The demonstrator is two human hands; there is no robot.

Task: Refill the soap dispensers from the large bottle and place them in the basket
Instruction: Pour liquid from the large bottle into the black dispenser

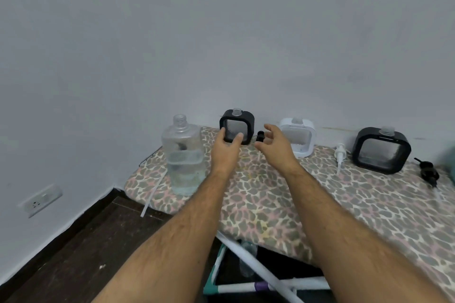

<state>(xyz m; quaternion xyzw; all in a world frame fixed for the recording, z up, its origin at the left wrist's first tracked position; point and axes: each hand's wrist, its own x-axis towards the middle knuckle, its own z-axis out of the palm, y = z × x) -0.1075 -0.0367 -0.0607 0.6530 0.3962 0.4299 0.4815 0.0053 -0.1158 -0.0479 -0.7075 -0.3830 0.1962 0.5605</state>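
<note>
A large clear bottle [183, 155], uncapped and partly full of liquid, stands at the left end of the leopard-print board [258, 194]. Behind it a black square dispenser [242, 123] stands open-necked against the wall; my left hand [227, 145] grips its lower front. My right hand [273, 142] hovers with spread fingers beside a small black pump cap [260, 136]. A white dispenser [299, 136] and a second black dispenser [381, 150] stand further right, both without pumps. A white pump [339, 155] and a black pump [428, 171] lie on the board.
The board stands against a grey wall. A dark floor and a wall socket [40, 200] lie to the left. White frame bars [261, 270] and a clear bottle [247, 261] show under the board. No basket is in view.
</note>
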